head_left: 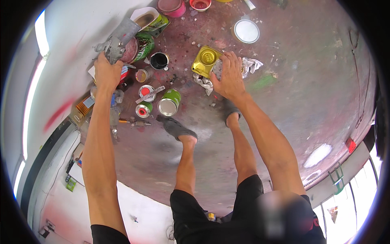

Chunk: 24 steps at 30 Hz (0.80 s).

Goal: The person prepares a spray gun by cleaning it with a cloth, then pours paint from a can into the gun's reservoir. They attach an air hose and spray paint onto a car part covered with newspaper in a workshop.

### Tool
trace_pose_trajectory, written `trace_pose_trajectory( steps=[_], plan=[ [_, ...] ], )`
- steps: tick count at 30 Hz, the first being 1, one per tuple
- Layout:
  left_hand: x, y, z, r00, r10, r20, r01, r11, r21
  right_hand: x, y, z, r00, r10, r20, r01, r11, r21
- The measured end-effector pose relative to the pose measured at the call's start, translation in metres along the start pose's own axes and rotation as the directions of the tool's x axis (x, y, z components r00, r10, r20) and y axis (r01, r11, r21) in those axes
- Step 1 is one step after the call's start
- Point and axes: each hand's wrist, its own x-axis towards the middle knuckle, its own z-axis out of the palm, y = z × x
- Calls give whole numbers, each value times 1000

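My left hand (107, 74) is closed around a grey, paint-stained spray gun (116, 49) at the far left, beside the wall. The gun's grey cup (127, 30) tilts up and right, next to an open white-rimmed container (144, 18). Toward the middle, my right hand (230, 77) curls over a crumpled grey-white rag (218, 69), thumb on its left. Just left of those fingers lies a gold rectangular tin (200, 64) with a round cap. More crumpled silvery material (251, 66) sticks out on both sides of the hand; its underside is hidden.
Between the hands stand a black-lined cup (159, 61), a small jar (141, 75) and a green can (169, 102). A flat stick (150, 94) lies across another can. A white round lid (246, 31) is farther off. My feet in dark clogs (177, 127) are close by.
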Motion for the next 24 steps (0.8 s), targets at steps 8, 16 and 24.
trace_pose_trajectory(
  steps=[8, 16, 24],
  plan=[
    [10, 55, -8, 999, -9, 47, 1, 987, 161, -4, 8, -7, 999, 37, 23, -37, 999, -4],
    [6, 70, -12, 996, 83, 44, -92, 954, 285, 0, 0, -22, 981, 97, 168, -77, 989, -122],
    [5, 89, -29, 985, 157, 74, -173, 919, 353, 0, 5, -18, 966, 130, 222, -91, 980, -177]
  ],
)
